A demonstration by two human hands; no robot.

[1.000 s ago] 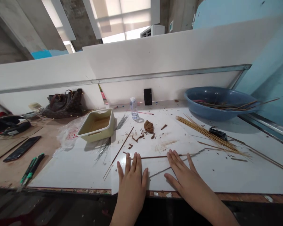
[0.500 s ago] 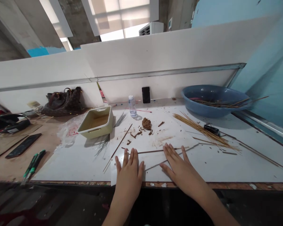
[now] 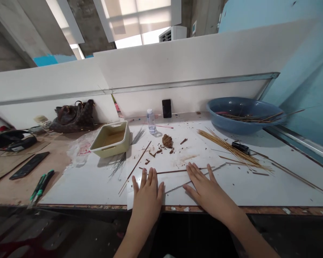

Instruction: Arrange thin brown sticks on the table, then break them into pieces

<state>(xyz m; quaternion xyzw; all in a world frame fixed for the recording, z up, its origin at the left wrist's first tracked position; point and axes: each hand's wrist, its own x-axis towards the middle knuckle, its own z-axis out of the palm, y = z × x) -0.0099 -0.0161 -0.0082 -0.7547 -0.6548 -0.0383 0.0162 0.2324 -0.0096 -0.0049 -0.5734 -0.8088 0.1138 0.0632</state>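
Lying crosswise at the fingers of both bare hands, the brown stick bridges the gap between the left grip and the right grip. Its long axis runs side to side, the right end slanting slightly farther from the person, and a pale tip pokes out past the right grip. Neither hand is clearly nearer: from where I stand, the brown stick seems to pass under the fingers of each, its left end hidden there. Both grips are spread flat, palms down, thumbs held away from the fingers, clamped on nothing; how hard they press, I can't tell.

On the person's side of it, a grey rod slants from beside the left thumb, under the right grip and out beyond. Past the gap between the grips comes a smear, then a lump among crumbs.

A white sheet covers this part of the table. Left of the left grip lies a loose stick, with a tub farther out; right of the right grip, a bundle, with a basin behind. A bottle and an upright phone stand past the lump, before a partition.
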